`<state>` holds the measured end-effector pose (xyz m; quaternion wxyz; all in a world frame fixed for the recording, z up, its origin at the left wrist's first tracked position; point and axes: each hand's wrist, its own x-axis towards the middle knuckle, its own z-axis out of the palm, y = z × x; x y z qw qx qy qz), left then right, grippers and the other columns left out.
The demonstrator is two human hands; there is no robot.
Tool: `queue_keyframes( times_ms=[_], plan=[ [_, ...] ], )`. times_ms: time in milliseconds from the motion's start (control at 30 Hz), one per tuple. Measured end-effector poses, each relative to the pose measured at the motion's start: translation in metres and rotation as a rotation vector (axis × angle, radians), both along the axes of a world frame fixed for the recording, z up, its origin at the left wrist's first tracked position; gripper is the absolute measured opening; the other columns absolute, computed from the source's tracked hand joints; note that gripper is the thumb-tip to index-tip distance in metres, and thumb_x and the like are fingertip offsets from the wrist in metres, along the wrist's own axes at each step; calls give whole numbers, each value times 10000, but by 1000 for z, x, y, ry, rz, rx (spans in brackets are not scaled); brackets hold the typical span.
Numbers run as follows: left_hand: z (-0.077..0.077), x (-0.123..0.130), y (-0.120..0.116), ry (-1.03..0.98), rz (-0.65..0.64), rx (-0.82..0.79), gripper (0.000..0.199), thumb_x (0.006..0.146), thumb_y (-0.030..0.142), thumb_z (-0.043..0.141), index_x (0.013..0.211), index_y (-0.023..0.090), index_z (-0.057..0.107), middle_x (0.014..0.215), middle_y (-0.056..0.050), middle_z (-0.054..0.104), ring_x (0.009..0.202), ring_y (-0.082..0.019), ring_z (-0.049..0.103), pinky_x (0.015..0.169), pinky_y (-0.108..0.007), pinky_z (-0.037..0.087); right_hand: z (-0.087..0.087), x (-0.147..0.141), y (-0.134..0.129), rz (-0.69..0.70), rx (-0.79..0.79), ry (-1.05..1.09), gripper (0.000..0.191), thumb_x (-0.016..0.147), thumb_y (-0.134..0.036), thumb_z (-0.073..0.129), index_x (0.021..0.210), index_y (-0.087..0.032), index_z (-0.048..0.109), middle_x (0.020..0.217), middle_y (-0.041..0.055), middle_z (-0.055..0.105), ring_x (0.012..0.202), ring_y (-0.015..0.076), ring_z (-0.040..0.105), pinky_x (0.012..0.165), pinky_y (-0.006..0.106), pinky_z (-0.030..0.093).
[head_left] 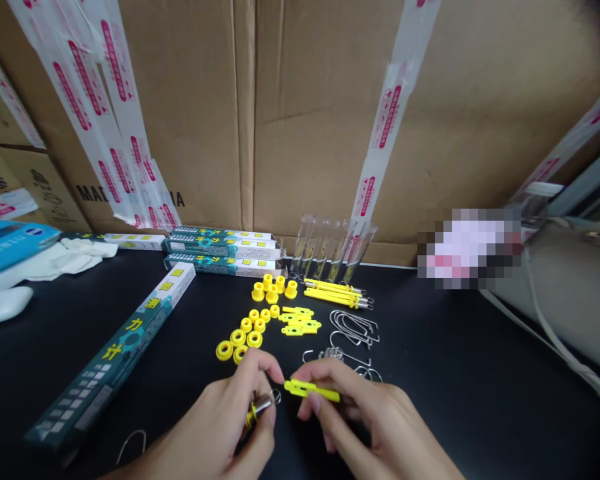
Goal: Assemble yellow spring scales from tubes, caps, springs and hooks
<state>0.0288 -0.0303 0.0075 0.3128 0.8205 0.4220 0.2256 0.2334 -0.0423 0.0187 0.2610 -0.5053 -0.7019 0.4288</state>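
Observation:
My left hand point(237, 413) is closed on a metal spring piece point(261, 404) with a wire loop at its end and a yellow part at its lower end. Close by on the right, my right hand point(355, 407) pinches a flat yellow plastic piece point(310, 390) between thumb and forefinger. Beyond the hands lie yellow ring caps point(239, 337), taller yellow caps point(273, 293), small flat yellow tabs point(300, 323) and yellow rods with metal ends point(335, 293). Metal hooks point(353, 328) and coiled springs point(331, 353) lie just past my right hand.
Clear tubes point(330, 250) stand against the cardboard point(320, 133). Printed boxes point(220, 247) are stacked at the back, and one long box point(120, 353) lies at left. A wire hook point(131, 440) is near the front edge. A grey bag point(570, 293) sits at right.

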Motion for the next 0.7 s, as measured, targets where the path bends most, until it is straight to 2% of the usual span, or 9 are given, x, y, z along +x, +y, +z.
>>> queue_keyframes(
  times_ms=[100,200,367,433,533,633,700],
  plan=[
    [1,-1,2,-14,-32,-90,103,998,251,320,1069,259,395,757,65,570,651,-129,625,613,-203,451,-2,-2,-2,-31,-90,84,247,964,-288,465,1136,-219,628,713,-21,629,579,140,525,576,235,423],
    [2,0,3,-41,-18,-159,94,1011,278,335,1073,260,402,819,53,627,727,-140,657,684,-216,465,-7,-4,-3,-58,-135,182,295,966,-327,458,1171,-237,651,704,-16,575,606,151,489,581,240,407],
    [4,5,0,-57,21,-235,109,1001,327,441,1096,274,442,914,71,746,793,-149,714,727,-216,465,-14,-5,2,-47,-260,205,317,928,-503,602,1039,-215,675,635,-49,456,554,119,361,510,236,282],
    [6,6,0,-42,25,-252,89,1003,343,458,1056,276,485,926,84,774,805,-147,735,713,-211,462,-13,-5,4,-47,-294,250,375,897,-555,644,967,-188,681,664,-42,465,592,115,378,543,229,305],
    [9,6,2,-35,26,-261,113,1011,343,460,961,270,532,898,99,790,845,-131,751,705,-190,459,-9,-3,7,-74,-345,344,421,854,-593,696,887,-174,691,693,-35,501,606,102,403,561,215,332],
    [11,7,5,-28,66,-203,155,1002,342,481,895,263,561,863,96,774,834,-117,744,713,-172,465,-8,-1,8,-101,-410,356,453,806,-631,730,833,-182,675,569,-86,375,478,73,272,436,227,202],
    [11,6,5,1,101,-151,156,978,340,522,858,260,582,842,90,751,807,-116,732,704,-169,470,-8,-1,8,-95,-445,377,478,793,-656,727,763,-192,614,532,-107,306,444,67,203,410,243,135]
  ],
)
